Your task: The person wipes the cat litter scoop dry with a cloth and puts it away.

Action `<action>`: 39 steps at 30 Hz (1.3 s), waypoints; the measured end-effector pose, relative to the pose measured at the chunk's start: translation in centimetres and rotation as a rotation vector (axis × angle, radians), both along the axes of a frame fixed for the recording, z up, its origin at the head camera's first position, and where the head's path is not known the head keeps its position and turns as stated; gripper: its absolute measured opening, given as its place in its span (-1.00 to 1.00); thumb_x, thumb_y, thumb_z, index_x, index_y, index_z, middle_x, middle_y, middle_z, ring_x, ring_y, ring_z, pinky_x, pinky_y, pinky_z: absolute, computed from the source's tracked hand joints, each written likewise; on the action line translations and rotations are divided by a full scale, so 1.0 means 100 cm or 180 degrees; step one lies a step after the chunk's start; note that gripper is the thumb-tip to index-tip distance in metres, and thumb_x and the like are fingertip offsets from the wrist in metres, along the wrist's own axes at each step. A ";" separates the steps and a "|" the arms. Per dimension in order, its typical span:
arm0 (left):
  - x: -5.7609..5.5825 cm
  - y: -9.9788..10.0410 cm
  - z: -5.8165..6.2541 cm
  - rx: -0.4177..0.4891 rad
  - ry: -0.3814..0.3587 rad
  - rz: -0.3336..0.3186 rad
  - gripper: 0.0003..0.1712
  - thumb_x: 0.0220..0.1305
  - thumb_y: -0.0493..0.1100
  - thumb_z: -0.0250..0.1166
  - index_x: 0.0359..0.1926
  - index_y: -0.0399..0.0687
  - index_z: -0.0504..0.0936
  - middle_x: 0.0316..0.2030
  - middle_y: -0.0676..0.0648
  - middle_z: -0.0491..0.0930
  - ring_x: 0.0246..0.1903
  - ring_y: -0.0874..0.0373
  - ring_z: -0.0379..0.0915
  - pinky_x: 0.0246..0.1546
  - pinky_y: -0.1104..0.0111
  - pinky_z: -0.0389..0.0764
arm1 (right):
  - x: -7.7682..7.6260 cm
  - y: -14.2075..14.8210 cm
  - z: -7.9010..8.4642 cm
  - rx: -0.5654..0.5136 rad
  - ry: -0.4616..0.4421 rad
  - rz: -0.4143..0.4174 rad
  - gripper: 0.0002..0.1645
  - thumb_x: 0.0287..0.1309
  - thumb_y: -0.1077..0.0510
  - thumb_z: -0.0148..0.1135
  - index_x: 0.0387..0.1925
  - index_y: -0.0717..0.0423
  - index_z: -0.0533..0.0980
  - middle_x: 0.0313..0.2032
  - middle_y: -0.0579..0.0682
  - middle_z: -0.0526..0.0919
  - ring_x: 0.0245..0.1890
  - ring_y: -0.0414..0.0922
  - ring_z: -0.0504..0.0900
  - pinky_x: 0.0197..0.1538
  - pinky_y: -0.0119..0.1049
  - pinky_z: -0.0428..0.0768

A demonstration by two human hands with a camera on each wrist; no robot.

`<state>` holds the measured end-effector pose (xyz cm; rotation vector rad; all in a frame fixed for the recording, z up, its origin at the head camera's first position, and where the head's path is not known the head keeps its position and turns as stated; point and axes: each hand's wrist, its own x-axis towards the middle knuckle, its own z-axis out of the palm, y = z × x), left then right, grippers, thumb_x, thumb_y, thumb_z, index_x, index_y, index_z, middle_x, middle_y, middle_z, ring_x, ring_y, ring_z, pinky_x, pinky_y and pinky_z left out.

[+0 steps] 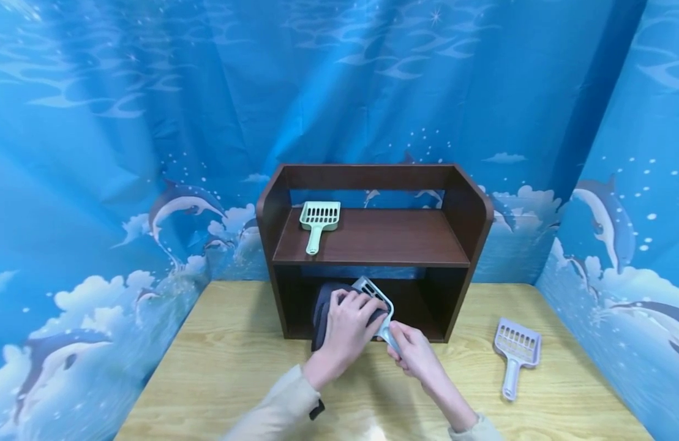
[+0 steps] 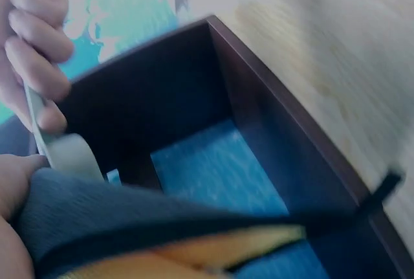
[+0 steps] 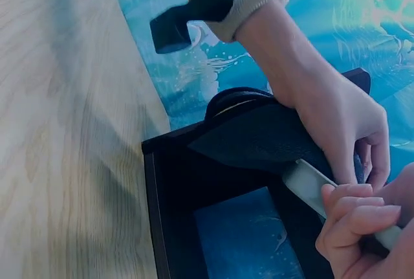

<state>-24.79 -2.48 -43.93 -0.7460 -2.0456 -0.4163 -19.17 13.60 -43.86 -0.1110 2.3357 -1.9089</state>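
Note:
In the head view my left hand holds a dark navy fabric item at the front of the shelf's lower compartment. Its inside shows orange-yellow in the left wrist view, where the dark cloth hangs open below. My right hand grips the handle of a pale blue-grey slotted litter scoop, tilted with its head up and to the left. The scoop head overlaps the cloth's right side, and the left fingertips lie right at its slots. Seen from the right wrist, the scoop meets the cloth's edge.
A dark brown two-tier shelf stands on the wooden table. On its upper board lies a light green scoop, at left. A lilac scoop lies on the table at right. Blue dolphin-print curtains hang behind.

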 end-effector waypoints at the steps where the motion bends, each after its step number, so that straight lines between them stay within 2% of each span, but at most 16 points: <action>1: -0.001 0.000 0.000 -0.0018 0.0018 0.0040 -0.81 0.11 0.01 0.54 -0.29 0.19 0.71 -0.36 0.14 0.68 -0.30 0.14 0.57 -0.05 0.12 0.43 | 0.001 0.000 0.000 0.0004 -0.0003 0.0003 -0.49 0.61 0.01 -0.15 -0.10 0.36 0.55 -0.65 -0.09 0.38 -0.75 -0.28 0.18 -0.69 -0.50 0.10; 7: -0.018 -0.012 0.005 0.0189 0.0031 0.0257 -0.77 0.02 -0.10 0.59 -0.33 0.13 0.69 -0.37 0.07 0.66 -0.33 0.08 0.57 -0.04 0.11 0.44 | 0.004 0.002 -0.001 -0.0021 -0.0027 0.0049 -0.50 0.61 0.02 -0.16 -0.09 0.37 0.55 -0.65 -0.10 0.38 -0.75 -0.29 0.19 -0.68 -0.50 0.12; 12: -0.024 -0.020 0.013 0.0283 -0.0091 0.0332 -0.80 0.06 -0.11 0.58 -0.32 0.13 0.71 -0.37 0.07 0.67 -0.33 0.09 0.59 -0.05 0.10 0.43 | 0.005 0.006 -0.004 -0.0081 -0.0060 0.0111 -0.49 0.62 0.05 -0.18 -0.06 0.40 0.55 -0.65 -0.11 0.37 -0.76 -0.31 0.17 -0.69 -0.51 0.11; 15: -0.023 -0.024 0.013 0.0106 -0.0167 0.0346 -0.84 0.11 -0.09 0.56 -0.31 0.15 0.73 -0.36 0.08 0.68 -0.33 0.12 0.59 -0.04 0.09 0.41 | 0.003 0.008 -0.003 -0.0109 -0.0094 0.0094 -0.50 0.61 0.06 -0.16 -0.03 0.42 0.54 -0.65 -0.11 0.38 -0.76 -0.32 0.17 -0.69 -0.52 0.10; 19: -0.015 -0.032 0.006 -0.0202 -0.0132 0.0391 -0.88 0.14 -0.06 0.53 -0.31 0.17 0.75 -0.37 0.11 0.68 -0.34 0.14 0.58 -0.05 0.10 0.39 | 0.000 0.013 -0.002 -0.0045 -0.0082 0.0019 -0.51 0.60 0.05 -0.12 -0.03 0.42 0.56 -0.64 -0.11 0.41 -0.75 -0.31 0.17 -0.68 -0.52 0.09; 24: -0.007 -0.042 -0.001 -0.0294 -0.0024 0.0340 -0.88 0.10 -0.07 0.55 -0.34 0.18 0.75 -0.37 0.11 0.68 -0.33 0.15 0.58 -0.05 0.08 0.40 | -0.002 0.018 -0.003 0.0062 -0.0038 -0.0067 -0.54 0.59 0.08 -0.10 -0.06 0.40 0.58 -0.65 -0.09 0.40 -0.76 -0.31 0.16 -0.68 -0.52 0.09; 27: -0.008 -0.042 0.001 -0.0292 -0.0014 0.0310 -0.89 0.13 -0.07 0.53 -0.32 0.16 0.76 -0.36 0.10 0.69 -0.32 0.14 0.59 -0.04 0.08 0.41 | 0.000 0.016 -0.004 0.0085 -0.0011 0.0008 -0.54 0.59 0.07 -0.10 -0.08 0.39 0.58 -0.66 -0.09 0.39 -0.76 -0.31 0.17 -0.68 -0.52 0.10; 31: -0.012 -0.037 0.009 -0.0295 -0.0043 0.0380 -0.91 0.17 -0.07 0.51 -0.30 0.14 0.76 -0.36 0.09 0.69 -0.32 0.14 0.58 -0.04 0.10 0.41 | 0.002 0.010 -0.006 0.0066 -0.0032 0.0198 -0.53 0.60 0.06 -0.13 -0.10 0.39 0.55 -0.65 -0.10 0.38 -0.75 -0.31 0.18 -0.68 -0.51 0.12; 35: -0.014 -0.029 0.013 -0.0408 -0.0050 0.0466 -0.90 0.16 -0.07 0.52 -0.32 0.12 0.75 -0.38 0.06 0.68 -0.33 0.12 0.57 -0.05 0.10 0.40 | 0.002 0.008 -0.006 0.0031 -0.0054 0.0134 -0.54 0.59 0.09 -0.13 -0.11 0.40 0.55 -0.66 -0.11 0.37 -0.76 -0.30 0.17 -0.69 -0.51 0.12; 39: -0.011 -0.025 0.011 -0.0513 -0.0001 0.0533 -0.88 0.11 -0.08 0.55 -0.36 0.10 0.75 -0.42 0.03 0.65 -0.35 0.09 0.57 -0.08 0.10 0.40 | 0.001 0.012 -0.004 -0.0050 -0.0074 0.0126 -0.52 0.59 0.09 -0.11 -0.06 0.48 0.54 -0.66 -0.10 0.37 -0.77 -0.32 0.14 -0.69 -0.51 0.10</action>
